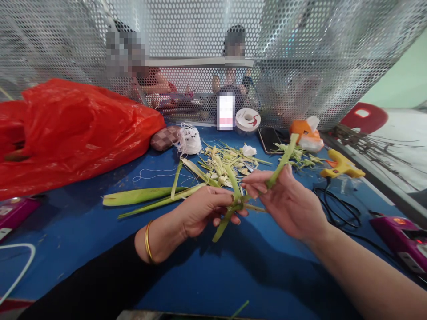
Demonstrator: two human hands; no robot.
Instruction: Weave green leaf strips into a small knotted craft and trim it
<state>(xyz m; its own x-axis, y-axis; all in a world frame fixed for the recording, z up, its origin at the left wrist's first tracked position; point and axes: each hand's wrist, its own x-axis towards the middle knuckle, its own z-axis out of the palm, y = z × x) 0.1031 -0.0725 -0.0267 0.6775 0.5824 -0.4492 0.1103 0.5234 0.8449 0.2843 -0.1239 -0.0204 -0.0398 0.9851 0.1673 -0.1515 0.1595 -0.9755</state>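
Observation:
Between my two hands is a green woven leaf piece, its folded strips (220, 229) sticking out in several directions. My left hand (203, 209) pinches it near the crossing of the strips. My right hand (290, 202) has thumb and fingers closed on one long leaf strip (283, 164), which points up and away to the right. Just beyond my left hand lie long green leaf blades (140, 196) on the blue table. A pile of small leaf scraps (220, 162) sits behind the hands. Part of the crossing is hidden by my left fingers.
A red plastic bag (86, 129) fills the back left, beside white string (189, 140). Toward the back stand a lit phone (226, 111) and a ribbon roll (247, 120). A yellow glue gun (342, 164) and a purple power strip (400, 242) are right. Two people show beyond the perforated metal screen (187, 26).

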